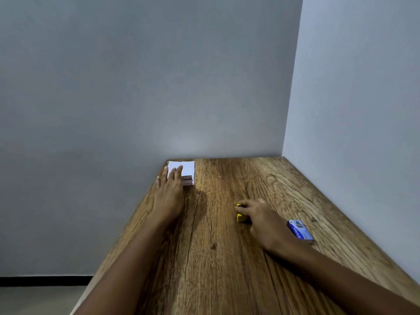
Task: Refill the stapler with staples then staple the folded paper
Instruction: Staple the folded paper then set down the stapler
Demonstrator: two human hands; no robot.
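Note:
A folded white paper [187, 170] with some printed text lies at the far left corner of the wooden table [216, 246]. My left hand [169, 189] rests flat with its fingertips on the paper's near left part. A small yellow and black stapler [240, 217] sits mid-table; my right hand [261, 220] is curled over it and hides most of it. A small blue box of staples [299, 229] lies just right of my right wrist, shut as far as I can see.
Grey walls [352, 110] meet at the table's far right corner and border its back and right sides. The table's left edge drops to a pale floor [34, 301] with a dark skirting line.

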